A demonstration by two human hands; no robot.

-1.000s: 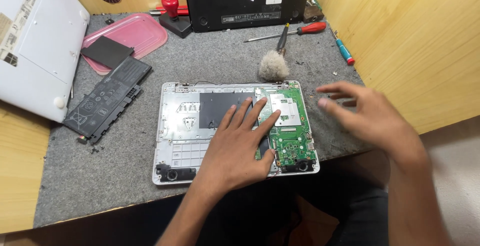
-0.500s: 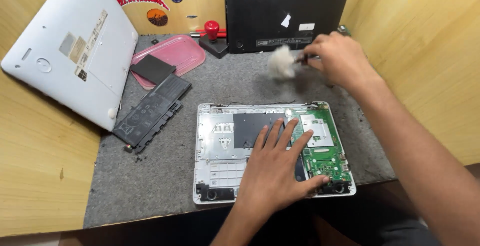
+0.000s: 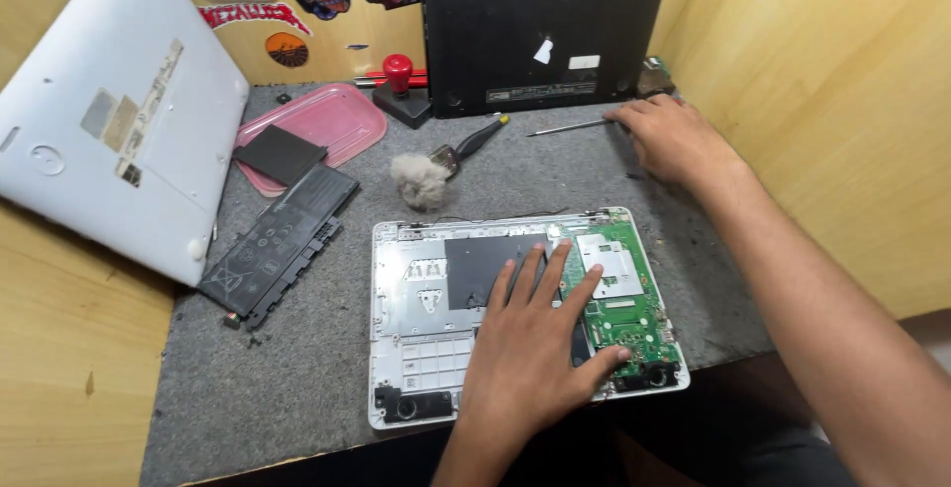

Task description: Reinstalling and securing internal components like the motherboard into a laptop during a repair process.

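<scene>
An opened white laptop base [image 3: 421, 348] lies bottom-up on the grey mat, showing its green circuit board [image 3: 634, 314]. My left hand [image 3: 530, 353] rests flat on it, fingers spread, thumb tip on the board's lower edge. My right hand [image 3: 674, 135] is at the back right of the mat, its fingers curled over the handle of a screwdriver [image 3: 570, 128] whose thin metal shaft sticks out to the left. A fluffy-headed brush [image 3: 426, 178] with a black handle lies on the mat behind the laptop, with no hand on it.
A black battery pack [image 3: 277, 241] lies left of the laptop. Behind it sits a pink tray [image 3: 342, 115] holding a dark flat pad. A white laptop cover [image 3: 119, 160] leans at left, a black laptop [image 3: 545, 26] stands at the back, and a red-knobbed tool [image 3: 399, 79] is beside it.
My right hand has let go of the brush, which now lies on the mat, and moved right onto the screwdriver. The left hand stays on the laptop.
</scene>
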